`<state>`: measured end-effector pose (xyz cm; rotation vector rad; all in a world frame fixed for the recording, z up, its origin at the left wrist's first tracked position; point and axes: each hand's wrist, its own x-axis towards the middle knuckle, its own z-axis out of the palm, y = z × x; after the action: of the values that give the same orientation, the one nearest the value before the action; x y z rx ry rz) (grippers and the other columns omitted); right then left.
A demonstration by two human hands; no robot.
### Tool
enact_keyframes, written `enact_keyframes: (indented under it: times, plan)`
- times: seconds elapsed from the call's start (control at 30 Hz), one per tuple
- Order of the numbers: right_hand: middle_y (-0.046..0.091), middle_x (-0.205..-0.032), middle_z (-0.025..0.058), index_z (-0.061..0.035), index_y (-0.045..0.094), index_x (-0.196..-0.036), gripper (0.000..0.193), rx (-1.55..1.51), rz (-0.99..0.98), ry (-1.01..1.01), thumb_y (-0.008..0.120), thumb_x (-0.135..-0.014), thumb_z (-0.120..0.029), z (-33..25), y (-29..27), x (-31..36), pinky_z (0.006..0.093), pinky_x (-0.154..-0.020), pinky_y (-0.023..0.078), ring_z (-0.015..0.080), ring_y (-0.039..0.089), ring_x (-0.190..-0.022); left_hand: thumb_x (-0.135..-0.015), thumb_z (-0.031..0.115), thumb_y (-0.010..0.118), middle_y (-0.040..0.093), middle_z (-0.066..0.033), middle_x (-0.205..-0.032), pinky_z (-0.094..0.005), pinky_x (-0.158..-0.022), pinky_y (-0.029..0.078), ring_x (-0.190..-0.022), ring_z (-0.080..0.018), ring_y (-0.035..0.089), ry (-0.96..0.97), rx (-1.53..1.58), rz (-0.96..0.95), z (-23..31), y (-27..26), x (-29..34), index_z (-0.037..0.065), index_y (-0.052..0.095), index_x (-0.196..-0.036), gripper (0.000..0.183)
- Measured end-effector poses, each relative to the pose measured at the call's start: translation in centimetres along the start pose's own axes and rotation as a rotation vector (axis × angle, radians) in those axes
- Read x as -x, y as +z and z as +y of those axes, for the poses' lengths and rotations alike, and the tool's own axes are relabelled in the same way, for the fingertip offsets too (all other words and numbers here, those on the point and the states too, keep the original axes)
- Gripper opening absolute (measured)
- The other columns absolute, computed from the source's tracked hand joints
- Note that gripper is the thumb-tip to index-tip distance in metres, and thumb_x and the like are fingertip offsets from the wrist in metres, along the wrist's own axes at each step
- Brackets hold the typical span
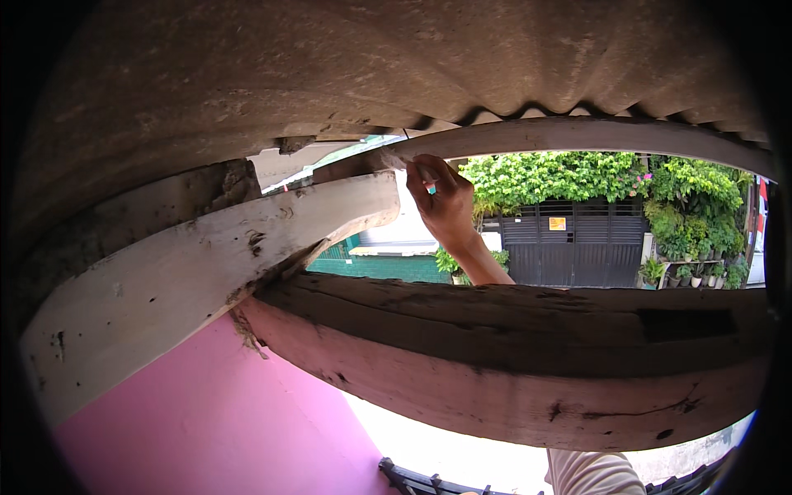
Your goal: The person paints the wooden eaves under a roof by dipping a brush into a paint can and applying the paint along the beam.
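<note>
My right hand (446,202) reaches up behind a thick wooden beam (495,338), its fingers closed in a pinch. They hold a small, pale, brush-like thing (396,160), blurred and mostly covered by the fingers. Its tip is at the dark wooden batten (351,167) under the roof, just above the end of a whitish rafter (330,206). The beam hides part of my right forearm; a light striped sleeve (594,473) shows below it. My left hand is not in view.
Corrugated roofing (396,66) hangs low overhead. A pink wall (223,404) stands at lower left, with a dark metal railing (437,483) beside it. Beyond the beam are a dark gate (569,247), leafy plants (544,177) and several pots.
</note>
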<state>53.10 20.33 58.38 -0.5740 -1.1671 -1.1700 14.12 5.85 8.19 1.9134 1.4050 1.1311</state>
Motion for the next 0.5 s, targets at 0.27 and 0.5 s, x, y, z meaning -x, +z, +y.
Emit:
enact_keyframes:
  times: [0.27,0.5]
  plan:
    - [0.067,-0.077,0.0083,0.0007,0.065,-0.088,0.008,0.216,0.077,-0.090,0.069,-0.081,0.000,-1.9,-3.2,-0.2,0.0291,-0.053,0.054,0.0195,0.067,-0.061,-0.067,0.043,0.086,0.070,-0.0173,-0.090,-0.0383,-0.068,0.055,-0.082,-0.0305,0.070,-0.105,-0.004,-0.078,1.1,0.2,-0.2,0.008,0.064,-0.111,0.060]
    - [0.066,-0.077,0.0105,-0.0001,0.064,-0.091,0.008,0.086,0.015,-0.026,0.068,-0.085,-0.003,-0.7,-0.3,0.5,0.0292,-0.052,0.051,0.0183,0.065,-0.059,-0.070,0.037,0.085,0.071,-0.0149,-0.091,-0.0372,-0.069,0.055,-0.083,-0.0282,0.070,0.031,0.084,-0.026,2.9,-0.1,-0.7,0.009,0.064,-0.111,0.054]
